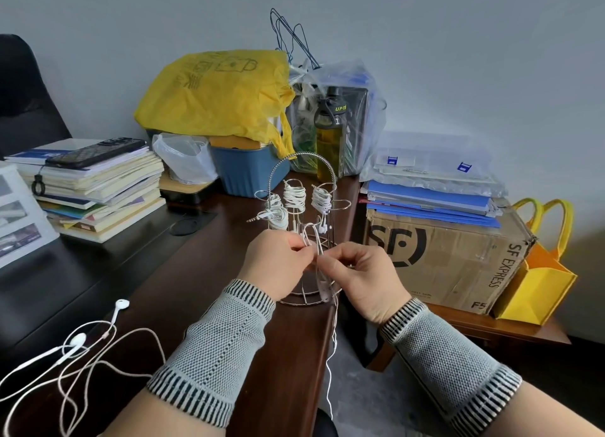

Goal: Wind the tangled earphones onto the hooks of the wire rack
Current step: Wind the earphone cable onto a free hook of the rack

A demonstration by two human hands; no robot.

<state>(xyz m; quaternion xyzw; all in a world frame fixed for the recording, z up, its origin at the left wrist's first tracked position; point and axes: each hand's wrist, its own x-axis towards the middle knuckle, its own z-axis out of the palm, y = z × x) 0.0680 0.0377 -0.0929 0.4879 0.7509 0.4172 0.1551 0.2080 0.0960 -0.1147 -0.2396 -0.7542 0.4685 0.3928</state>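
Observation:
A silver wire rack (302, 174) stands on the dark wooden desk (209, 272), and several white earphone bundles (294, 197) are wound on its upper hooks. My left hand (278, 263) and my right hand (363, 279) meet just in front of the rack's lower part. Both pinch one white earphone cable (322, 272), which loops up between them and trails down over the desk's edge. Another tangled pair of white earphones (82, 348) lies loose on the desk at the lower left.
A stack of books with a phone (95, 151) on top is at the left. Behind the rack are a yellow bag (216, 96), a blue bin (248, 171) and a bottle (329, 138). A cardboard box (448, 256) with blue folders sits at the right.

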